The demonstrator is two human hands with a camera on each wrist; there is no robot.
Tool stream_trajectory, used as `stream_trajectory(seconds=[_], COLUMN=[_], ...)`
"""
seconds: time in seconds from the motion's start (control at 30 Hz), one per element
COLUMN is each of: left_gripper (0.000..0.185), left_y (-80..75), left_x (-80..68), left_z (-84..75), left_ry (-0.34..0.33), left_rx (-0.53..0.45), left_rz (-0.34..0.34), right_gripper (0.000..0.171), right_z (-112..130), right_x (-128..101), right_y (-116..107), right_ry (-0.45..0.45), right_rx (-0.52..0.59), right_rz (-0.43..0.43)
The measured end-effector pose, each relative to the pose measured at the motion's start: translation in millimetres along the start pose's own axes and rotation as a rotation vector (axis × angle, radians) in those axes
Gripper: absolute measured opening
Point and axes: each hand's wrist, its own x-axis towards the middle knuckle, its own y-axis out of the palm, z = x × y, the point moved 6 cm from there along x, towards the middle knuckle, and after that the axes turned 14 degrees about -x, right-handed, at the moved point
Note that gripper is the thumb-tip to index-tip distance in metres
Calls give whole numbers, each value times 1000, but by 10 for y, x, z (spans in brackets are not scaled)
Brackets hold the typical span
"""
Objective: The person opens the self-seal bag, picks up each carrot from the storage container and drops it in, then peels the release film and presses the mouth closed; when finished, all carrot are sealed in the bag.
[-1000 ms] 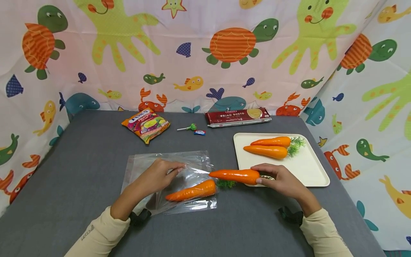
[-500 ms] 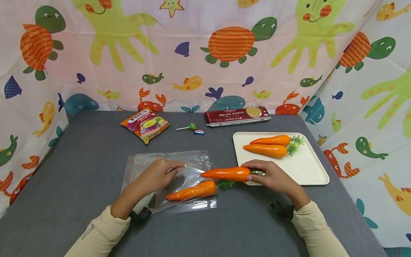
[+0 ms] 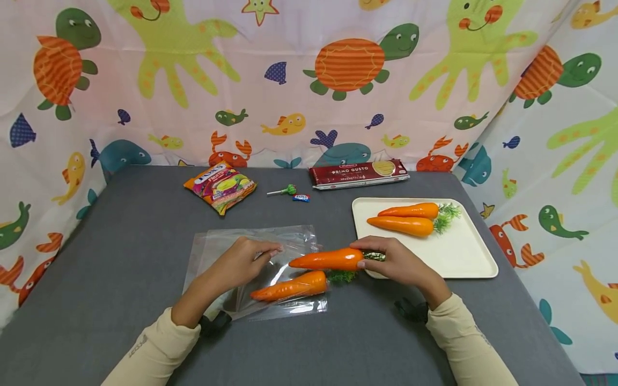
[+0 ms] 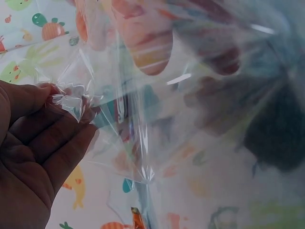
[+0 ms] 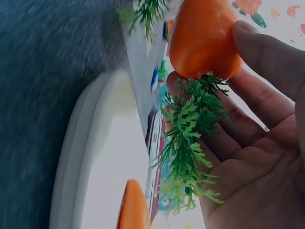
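Orange, the carrot (image 3: 324, 260) we grip in our right fingers (image 3: 374, 243) has its tip near our left fingers (image 3: 265, 246), which pinch the bag (image 3: 264, 276). Should that pinch slip, the bag could sag and snag it.

Head cam's up high at the near side of the table (image 3: 120, 241), facing forward and down, far enough back to fit the left hand (image 3: 244, 262) and right hand (image 3: 398, 261) mid-frame. Left wrist cam is super close, peering through the clear bag (image 4: 143, 143) at the patterned cloth (image 4: 50, 28). Right wrist cam's tight too and tipped sideways, tray (image 5: 114, 152) at lower left; the head view shares that tray.
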Motion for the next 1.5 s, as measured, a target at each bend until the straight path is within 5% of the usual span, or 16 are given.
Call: stream_trajectory(seconds=[0.37,0.87,1.13,1.5], left_gripper=[24,27,26,25], left_y=[11,7,-21,0], left_x=[22,29,13,17], left_z=[-13,-5,-18,-42], left_ry=[70,47,29,31], left_rx=[-26,-32,-26,-31], left_rz=[-15,-2,-5,7], right_gripper=[39,39,38,36], right_z=[105,216,195,181], right_x=[147,311,303,307], right_y=[86,228,248,338], right_ry=[-46,-80,-20,38], right_rx=[-53,-52,-104,32], right_rz=[-24,11,24,61])
